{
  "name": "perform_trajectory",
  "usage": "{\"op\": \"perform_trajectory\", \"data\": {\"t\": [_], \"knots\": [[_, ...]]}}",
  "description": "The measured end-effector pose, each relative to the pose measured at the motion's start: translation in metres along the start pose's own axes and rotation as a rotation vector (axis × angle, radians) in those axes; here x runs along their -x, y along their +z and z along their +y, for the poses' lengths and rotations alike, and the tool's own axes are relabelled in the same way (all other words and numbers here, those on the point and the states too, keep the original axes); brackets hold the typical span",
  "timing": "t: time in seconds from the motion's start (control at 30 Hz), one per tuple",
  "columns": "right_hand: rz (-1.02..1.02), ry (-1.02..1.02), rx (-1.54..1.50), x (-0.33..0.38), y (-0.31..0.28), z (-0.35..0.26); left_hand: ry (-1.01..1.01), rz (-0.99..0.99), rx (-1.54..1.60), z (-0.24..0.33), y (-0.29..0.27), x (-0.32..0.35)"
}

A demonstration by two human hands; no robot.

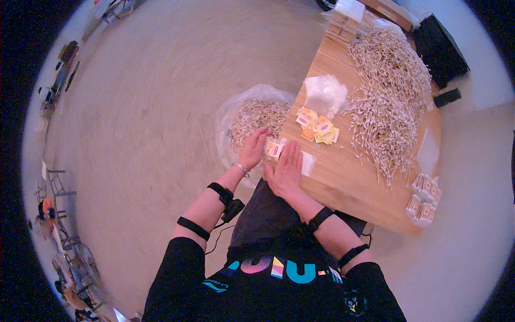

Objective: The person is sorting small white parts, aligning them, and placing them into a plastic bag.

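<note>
Left hand [253,150], right hand [286,170], small packet [273,148] between them

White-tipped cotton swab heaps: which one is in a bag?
The smaller heap of cotton swabs, beyond the bare left hand, left of the light-brown wooden table. A translucent plastic bag surrounds it; the larger heap lies loose on the table.

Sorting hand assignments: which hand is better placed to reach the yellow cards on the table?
Probably the right hand: it is at the table edge, nearer the yellow cards. The left hand is farther left, on the other side of the small packet.
</note>
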State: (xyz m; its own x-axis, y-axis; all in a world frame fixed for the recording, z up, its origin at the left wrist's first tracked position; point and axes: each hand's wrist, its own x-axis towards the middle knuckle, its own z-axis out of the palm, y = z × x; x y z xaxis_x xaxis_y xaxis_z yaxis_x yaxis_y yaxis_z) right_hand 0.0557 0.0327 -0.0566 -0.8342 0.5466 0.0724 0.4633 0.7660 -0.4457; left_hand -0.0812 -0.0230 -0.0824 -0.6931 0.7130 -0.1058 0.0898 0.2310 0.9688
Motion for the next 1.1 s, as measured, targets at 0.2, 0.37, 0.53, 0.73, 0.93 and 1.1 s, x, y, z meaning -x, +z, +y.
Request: {"op": "perform_trajectory", "data": {"t": [0.2,0.37,0.53,0.73,0.93,1.1], "knots": [[0.368,0.121,-0.587,-0.018,0.013,0.016,-0.051,-0.054,0.282,0.002,-0.003,-0.001],[0.313,0.142,-0.771,-0.027,0.013,0.007,-0.199,-0.114,0.496,0.006,-0.002,0.002],[0.311,0.202,-1.030,-0.027,0.013,-0.005,-0.116,-0.132,0.472,-0.012,0.000,0.003],[0.270,0.094,-0.614,-0.020,0.014,0.010,-0.051,-0.063,0.264,-0.015,0.004,0.004],[0.030,-0.039,0.065,-0.010,-0.004,0.015,-0.020,-0.021,0.162,-0.023,0.007,0.003],[-0.186,-0.129,0.204,0.002,-0.014,0.008,-0.015,-0.014,0.134,-0.018,0.009,0.004]]}}
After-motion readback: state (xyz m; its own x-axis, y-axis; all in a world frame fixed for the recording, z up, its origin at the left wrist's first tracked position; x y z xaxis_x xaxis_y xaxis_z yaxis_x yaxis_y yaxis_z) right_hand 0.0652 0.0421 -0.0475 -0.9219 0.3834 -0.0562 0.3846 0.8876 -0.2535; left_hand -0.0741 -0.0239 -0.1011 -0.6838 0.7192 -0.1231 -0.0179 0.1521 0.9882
